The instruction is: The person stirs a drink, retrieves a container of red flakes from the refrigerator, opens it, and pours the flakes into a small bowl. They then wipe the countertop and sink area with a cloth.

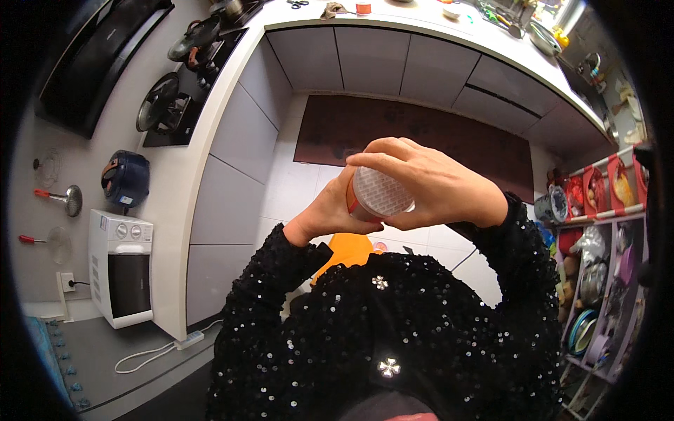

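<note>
Before my chest I hold a round container [383, 194] with a whitish lid bearing a woven-looking pattern. Its side shows orange and red. My left hand [329, 202] wraps around the side of the container. From the other side my right hand [437, 179] grips it near the lid, fingers reaching over the far rim and thumb at the near edge. The lid faces up towards me, and the hands hide much of the side. Below the container, partly covered by my sleeves, is an orange surface [350, 250].
A white counter [310, 14] runs along the far side and down the left, with a gas hob [197, 100], pans, a rice cooker [126, 179] and a white oven [122, 268]. A loaded shelf rack [605, 247] stands at the right. A dark mat [421, 126] lies on the tiles.
</note>
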